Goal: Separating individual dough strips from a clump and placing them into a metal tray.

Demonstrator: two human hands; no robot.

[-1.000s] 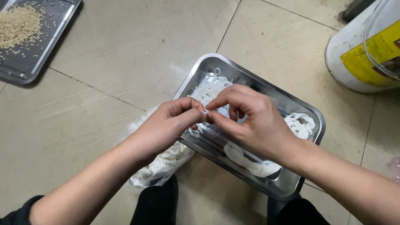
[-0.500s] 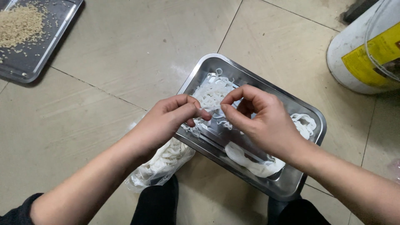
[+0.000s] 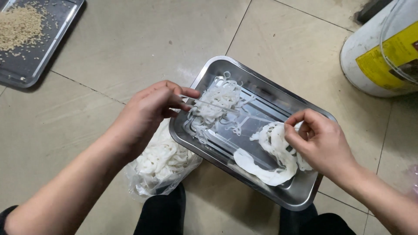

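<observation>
Far off at the top left sits a dark tray [image 3: 30, 65] with a heap of tiny tan grains [image 3: 19, 26] on it, well away from the hands. Next comes a clear plastic bag [image 3: 163, 167] full of white noodle rings, lying on the tiled floor [image 3: 130, 39] just beside the shiny metal tray [image 3: 300, 198]. It looks like the bag lies close so the rings are easy to reach.

Then comes the left hand [image 3: 150, 113]. Its thumb and fingers are pressed together, pinching one thin white strand [image 3: 209, 104]. The strand is pulled straight. Its long way runs from the hand across to the right and a little down, over the tray. The far end joins a loose pile of thin strands [image 3: 217, 106] at the top end of the tray. Holding it tight and flat like that probably keeps it apart from the tangle.

Further right, the right hand [image 3: 324, 146] curls around a bunch of wide white rings [image 3: 274, 143] at the lower end of the tray. Its fingers are closed on the bunch, likely to hold it in place.

Last, at the top right, a white bucket [image 3: 370, 56] with a yellow label stands apart from it all.
</observation>
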